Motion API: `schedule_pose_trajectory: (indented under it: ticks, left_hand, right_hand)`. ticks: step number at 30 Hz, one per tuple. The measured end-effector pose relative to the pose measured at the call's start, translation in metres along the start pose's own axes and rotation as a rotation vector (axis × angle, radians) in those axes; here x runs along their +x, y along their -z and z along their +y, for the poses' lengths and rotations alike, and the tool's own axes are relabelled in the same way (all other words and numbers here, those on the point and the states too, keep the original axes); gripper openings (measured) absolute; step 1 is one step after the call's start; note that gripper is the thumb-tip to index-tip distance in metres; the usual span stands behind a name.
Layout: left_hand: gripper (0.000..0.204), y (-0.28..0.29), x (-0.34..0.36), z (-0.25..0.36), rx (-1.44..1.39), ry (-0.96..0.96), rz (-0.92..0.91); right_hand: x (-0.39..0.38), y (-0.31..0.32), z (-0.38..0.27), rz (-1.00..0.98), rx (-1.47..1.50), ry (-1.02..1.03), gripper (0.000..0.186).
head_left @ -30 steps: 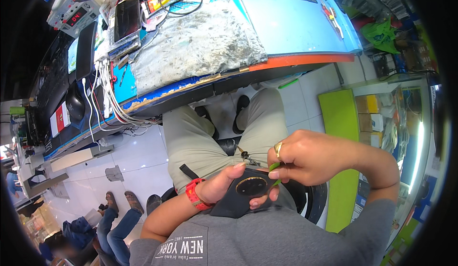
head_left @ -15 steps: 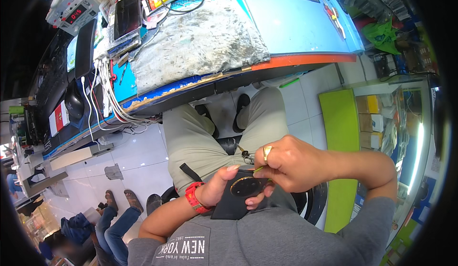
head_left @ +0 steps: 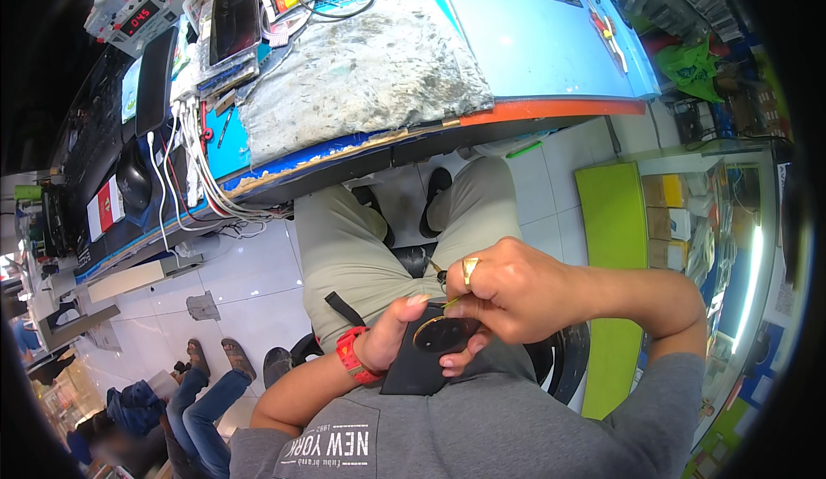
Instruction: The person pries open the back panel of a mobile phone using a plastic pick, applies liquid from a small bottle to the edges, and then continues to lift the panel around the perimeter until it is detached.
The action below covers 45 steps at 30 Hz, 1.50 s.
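A black smartphone (head_left: 409,374) lies tilted in my left hand (head_left: 392,334), back side up, above my lap. Its large round camera module (head_left: 443,334) has a gold rim. My left thumb rests along the far edge, and fingertips curl round the right side. My right hand (head_left: 527,294), with a gold ring on it, is closed in a pinch at the phone's far right edge. Between its fingers a thin yellow-green piece (head_left: 450,304) shows, touching that edge; most of it is hidden, so its exact kind is unclear.
Ahead stands a workbench with a stained grey cloth (head_left: 361,75), a light blue mat (head_left: 533,40), pliers (head_left: 609,40) and white cables (head_left: 191,156). A power supply (head_left: 138,16) sits at far left. A glass display case (head_left: 723,247) stands right; another person's legs (head_left: 202,410) are at lower left.
My right hand has shifted slightly left along the phone's far edge with the thin yellow-green piece. My left hand and the phone stay almost where they were.
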State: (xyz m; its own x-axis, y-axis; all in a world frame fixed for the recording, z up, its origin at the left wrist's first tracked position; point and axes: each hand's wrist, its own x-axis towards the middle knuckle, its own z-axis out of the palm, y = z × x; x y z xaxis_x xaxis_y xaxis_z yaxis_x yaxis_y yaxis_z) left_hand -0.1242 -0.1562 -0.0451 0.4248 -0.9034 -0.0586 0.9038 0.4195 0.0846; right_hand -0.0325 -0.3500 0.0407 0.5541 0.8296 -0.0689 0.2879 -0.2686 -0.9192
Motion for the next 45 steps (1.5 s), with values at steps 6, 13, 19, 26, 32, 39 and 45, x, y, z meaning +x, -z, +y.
schedule_pose_trajectory:
  ticks: [6, 13, 19, 26, 32, 39, 45]
  left_hand:
    - [0.079, 0.001, 0.002, 0.0, -0.06, -0.035, -0.008]
    - [0.076, 0.002, 0.0, 0.006, -0.001, -0.135, -0.002]
    - [0.081, 0.007, -0.005, 0.01, 0.06, -0.113, 0.044]
    - [0.071, 0.004, -0.006, 0.01, 0.008, -0.043, 0.136]
    - [0.066, -0.02, -0.017, 0.017, 0.198, -0.001, 0.324]
    - [0.065, -0.008, -0.028, 0.023, 0.133, -0.101, 0.394]
    - [0.079, 0.005, -0.045, 0.019, -0.159, -0.443, 0.204]
  right_hand:
    - [0.006, -0.003, 0.001, 0.03, 0.009, 0.016, 0.017]
    - [0.007, -0.01, 0.011, 0.17, 0.017, 0.024, 0.011]
    - [-0.007, -0.011, 0.009, 0.241, -0.114, -0.077, 0.013]
    - [-0.029, -0.001, 0.008, 0.184, -0.031, -0.288, 0.017]
    - [-0.053, -0.011, 0.029, 0.126, 0.193, -0.451, 0.02]
    - [-0.063, -0.023, 0.043, 0.146, 0.747, -0.674, 0.019]
    - [-0.066, -0.051, 0.063, 0.408, 1.214, -0.599, 0.017]
